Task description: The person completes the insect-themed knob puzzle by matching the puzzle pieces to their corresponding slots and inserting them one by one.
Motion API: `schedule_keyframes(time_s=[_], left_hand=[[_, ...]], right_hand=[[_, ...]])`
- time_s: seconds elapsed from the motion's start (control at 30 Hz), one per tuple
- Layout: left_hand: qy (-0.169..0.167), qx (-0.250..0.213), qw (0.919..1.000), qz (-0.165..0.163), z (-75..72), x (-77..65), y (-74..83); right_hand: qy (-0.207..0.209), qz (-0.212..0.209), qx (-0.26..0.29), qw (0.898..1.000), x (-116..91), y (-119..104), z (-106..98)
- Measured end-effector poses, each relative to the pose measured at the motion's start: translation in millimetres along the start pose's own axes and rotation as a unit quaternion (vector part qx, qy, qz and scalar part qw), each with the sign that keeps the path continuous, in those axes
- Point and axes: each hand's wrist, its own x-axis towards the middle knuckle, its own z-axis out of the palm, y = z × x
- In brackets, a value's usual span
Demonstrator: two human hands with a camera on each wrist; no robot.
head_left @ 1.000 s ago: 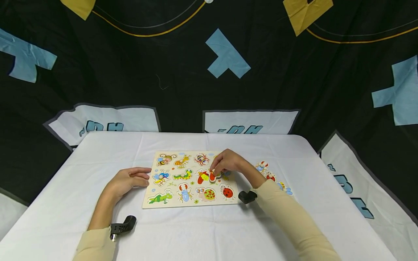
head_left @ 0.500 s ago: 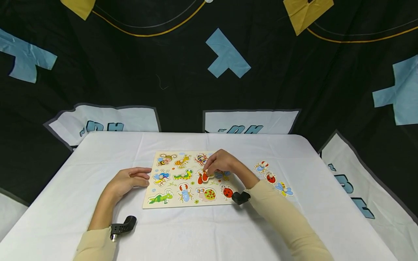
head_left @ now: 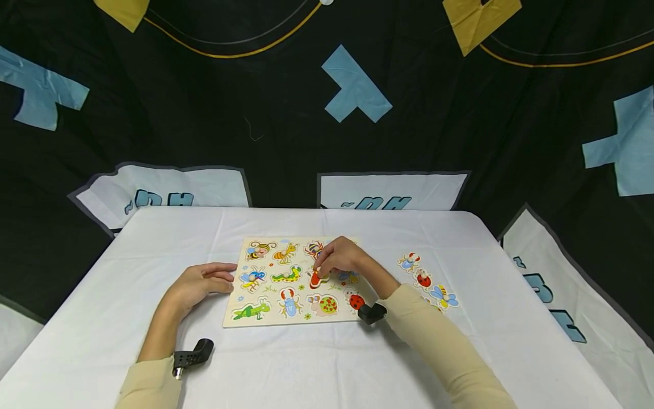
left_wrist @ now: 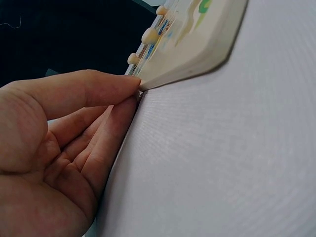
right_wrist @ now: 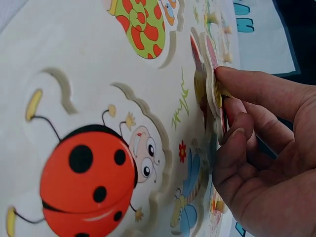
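Observation:
A pale wooden puzzle board (head_left: 301, 289) with insect pictures lies on the white table. My left hand (head_left: 204, 281) rests at the board's left edge, its fingertips touching the edge near a corner (left_wrist: 140, 84). My right hand (head_left: 339, 255) pinches a red butterfly puzzle piece (head_left: 315, 280) between thumb and fingers. In the right wrist view this piece (right_wrist: 211, 81) stands nearly edge-on, close over the butterfly recess. A ladybug recess (right_wrist: 89, 182) and a snail recess (right_wrist: 143, 29) show nearby. Fingers hide part of the held piece.
Right of the board lie loose pieces: a beetle (head_left: 409, 261), a ladybug (head_left: 423, 278) and a blue-winged insect (head_left: 444, 296). Another is partly hidden by the right sleeve (head_left: 444, 341). Knobs (left_wrist: 150, 36) stand up from pieces on the board. A black curtain (head_left: 214, 113) hangs behind the table.
My right hand has moved left across the board with the butterfly piece, now over the butterfly recess. More of the loose pieces shows past the sleeve. My left hand has stayed in place.

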Motion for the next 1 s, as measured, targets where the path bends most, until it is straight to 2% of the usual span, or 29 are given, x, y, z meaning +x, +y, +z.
schedule_keyframes(time_s=[0.4, 1.0], left_hand=[[0.002, -0.002, 1.0, 0.001, -0.1, 0.4, 2.0], [0.004, 0.002, 1.0, -0.002, 0.8, -2.1, 3.3]], right_hand=[[0.019, 0.008, -0.026, 0.999, 1, 0, 7], [0.026, 0.008, -0.023, 0.999, 1, 5, 11]])
